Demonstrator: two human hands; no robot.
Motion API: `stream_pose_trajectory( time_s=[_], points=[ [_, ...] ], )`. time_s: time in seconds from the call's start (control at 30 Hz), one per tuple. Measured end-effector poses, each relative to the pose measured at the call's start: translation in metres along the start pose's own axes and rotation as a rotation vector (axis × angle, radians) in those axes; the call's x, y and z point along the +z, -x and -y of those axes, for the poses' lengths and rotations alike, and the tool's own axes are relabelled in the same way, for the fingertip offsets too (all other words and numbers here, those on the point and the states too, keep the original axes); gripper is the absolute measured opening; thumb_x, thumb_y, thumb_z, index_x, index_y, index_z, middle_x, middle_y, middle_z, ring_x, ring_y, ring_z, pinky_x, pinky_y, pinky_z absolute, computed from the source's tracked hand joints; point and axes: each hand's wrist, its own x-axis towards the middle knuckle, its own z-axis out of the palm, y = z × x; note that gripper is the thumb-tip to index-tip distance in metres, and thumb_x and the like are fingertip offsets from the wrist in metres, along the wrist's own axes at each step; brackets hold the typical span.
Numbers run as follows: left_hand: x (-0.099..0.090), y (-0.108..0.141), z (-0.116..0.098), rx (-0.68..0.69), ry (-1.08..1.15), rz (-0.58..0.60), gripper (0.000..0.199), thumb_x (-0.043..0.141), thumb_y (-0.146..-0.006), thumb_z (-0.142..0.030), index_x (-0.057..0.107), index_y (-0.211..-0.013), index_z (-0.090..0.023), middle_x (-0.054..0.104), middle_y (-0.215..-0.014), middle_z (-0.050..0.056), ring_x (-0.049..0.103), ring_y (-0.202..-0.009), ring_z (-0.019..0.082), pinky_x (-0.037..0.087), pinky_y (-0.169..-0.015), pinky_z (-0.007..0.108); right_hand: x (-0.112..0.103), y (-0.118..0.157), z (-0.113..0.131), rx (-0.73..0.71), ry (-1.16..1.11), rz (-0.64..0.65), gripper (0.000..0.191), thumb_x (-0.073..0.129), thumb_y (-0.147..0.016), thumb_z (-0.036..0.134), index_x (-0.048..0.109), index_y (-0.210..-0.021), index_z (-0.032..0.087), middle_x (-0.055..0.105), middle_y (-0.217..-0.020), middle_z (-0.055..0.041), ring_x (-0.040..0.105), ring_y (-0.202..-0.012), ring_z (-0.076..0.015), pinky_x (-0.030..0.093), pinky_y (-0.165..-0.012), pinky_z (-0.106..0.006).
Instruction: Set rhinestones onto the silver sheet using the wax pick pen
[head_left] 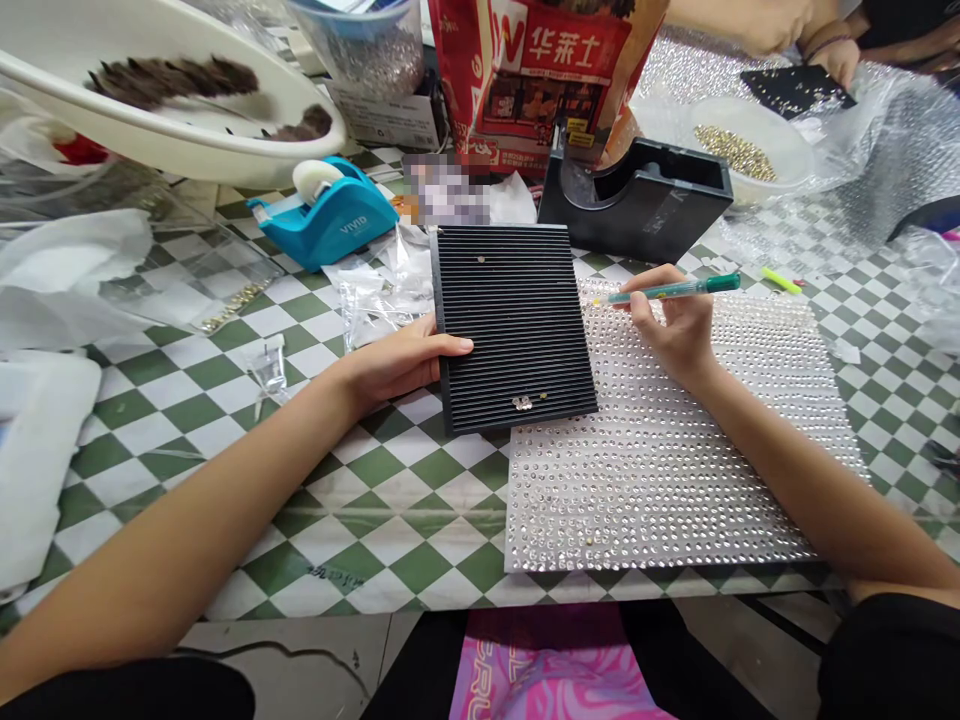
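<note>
My left hand (405, 362) grips the left edge of a black ridged tray (514, 320), thumb on top and the other fingers beneath. A few small rhinestones (522, 403) lie on its grooves. In my right hand (675, 325) is a green pen-like stick (675, 289), pinched between thumb and fingers. Its tip points left, near the upper left of a white sheet (551, 500) covered with rows of clear rhinestones. The tray overlaps the sheet's left side, and my right forearm passes over the sheet.
Behind stand a blue tape dispenser (330, 215), a black tape dispenser (637, 200) and a red paper bag (544, 85). A white basin (187, 130) is at upper left. At upper right, another person's hand (836, 60) is by a dark tray (795, 88) and a bowl of beads (735, 150).
</note>
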Motion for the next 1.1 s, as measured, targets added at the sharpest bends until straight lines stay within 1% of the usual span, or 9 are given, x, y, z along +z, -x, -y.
stream_pose_trajectory(
  time_s=[0.1,0.2,0.3,0.4,0.57,0.73,0.87,0.97,1.1],
  points=[
    [-0.0002,0.0,0.0002,0.001,-0.004,0.0,0.058,0.082,-0.071,-0.013,0.07,-0.128,-0.017,0.079,-0.133,0.015,0.071,-0.13,0.038,0.063,-0.106,0.042,-0.0002,0.0003,-0.0003,-0.008,0.031,0.007,0.011,0.061,-0.091,0.018,0.068,-0.091,0.027,0.072,-0.083,0.0004,0.072,-0.069,-0.0173,0.058,-0.062,-0.035],
    [-0.0003,0.0,0.0008,0.01,-0.005,0.004,0.058,0.083,-0.071,-0.013,0.069,-0.127,-0.015,0.078,-0.133,0.016,0.071,-0.13,0.038,0.063,-0.106,0.042,0.0001,0.0009,-0.0006,-0.013,0.05,-0.016,0.009,0.062,-0.09,0.02,0.067,-0.091,0.027,0.072,-0.083,0.0003,0.07,-0.069,-0.0174,0.058,-0.063,-0.036],
    [-0.0004,0.0001,0.0012,0.015,-0.009,0.009,0.057,0.082,-0.072,-0.013,0.069,-0.127,-0.016,0.078,-0.134,0.016,0.071,-0.13,0.038,0.062,-0.107,0.043,0.0001,0.0011,-0.0001,0.02,0.053,-0.028,0.005,0.064,-0.091,0.024,0.067,-0.09,0.028,0.072,-0.083,-0.0003,0.07,-0.07,-0.0184,0.059,-0.067,-0.038],
    [-0.0001,0.0002,0.001,0.019,-0.019,0.02,0.056,0.082,-0.074,-0.014,0.069,-0.128,-0.016,0.077,-0.134,0.016,0.071,-0.131,0.038,0.062,-0.108,0.043,-0.0004,0.0007,0.0014,0.073,0.079,-0.006,0.002,0.065,-0.09,0.029,0.067,-0.089,0.028,0.073,-0.083,-0.0007,0.071,-0.071,-0.0197,0.06,-0.068,-0.04],
    [0.0003,0.0001,0.0007,0.021,-0.022,0.019,0.056,0.081,-0.075,-0.014,0.069,-0.13,-0.016,0.077,-0.134,0.016,0.07,-0.131,0.038,0.062,-0.108,0.043,-0.0008,-0.0003,0.0034,0.123,0.091,0.013,0.007,0.066,-0.089,0.035,0.066,-0.087,0.029,0.073,-0.081,-0.0001,0.073,-0.072,-0.0206,0.061,-0.066,-0.04],
    [0.0002,0.0004,0.0007,0.014,0.0,0.02,0.058,0.082,-0.074,-0.012,0.069,-0.13,-0.016,0.078,-0.133,0.015,0.071,-0.131,0.038,0.062,-0.108,0.042,0.0001,-0.0008,0.0045,0.133,0.056,0.028,0.007,0.066,-0.089,0.035,0.067,-0.087,0.029,0.073,-0.08,-0.0004,0.074,-0.071,-0.0205,0.062,-0.065,-0.04],
    [-0.0003,0.0003,0.0008,0.019,0.004,0.008,0.057,0.082,-0.072,-0.01,0.069,-0.128,-0.015,0.078,-0.134,0.015,0.07,-0.132,0.037,0.062,-0.108,0.041,0.0004,-0.0001,0.0042,0.108,0.006,-0.005,0.008,0.068,-0.092,0.035,0.067,-0.087,0.028,0.072,-0.081,-0.0011,0.074,-0.07,-0.0202,0.062,-0.066,-0.04],
    [-0.0009,0.0,0.0011,0.024,0.0,0.009,0.056,0.083,-0.072,-0.012,0.069,-0.127,-0.015,0.078,-0.134,0.016,0.07,-0.132,0.038,0.063,-0.107,0.041,0.0004,0.0001,0.0037,0.13,0.01,-0.032,0.011,0.067,-0.094,0.038,0.066,-0.088,0.028,0.072,-0.08,-0.001,0.075,-0.072,-0.0206,0.064,-0.068,-0.041],
    [-0.0013,-0.0002,0.0012,0.014,-0.019,0.008,0.061,0.084,-0.072,-0.015,0.068,-0.131,-0.016,0.078,-0.133,0.016,0.07,-0.132,0.039,0.063,-0.106,0.042,0.0006,-0.0008,0.0037,0.157,0.025,0.012,0.011,0.068,-0.093,0.039,0.067,-0.09,0.028,0.073,-0.081,-0.0011,0.075,-0.073,-0.0209,0.064,-0.069,-0.041]
  ],
)
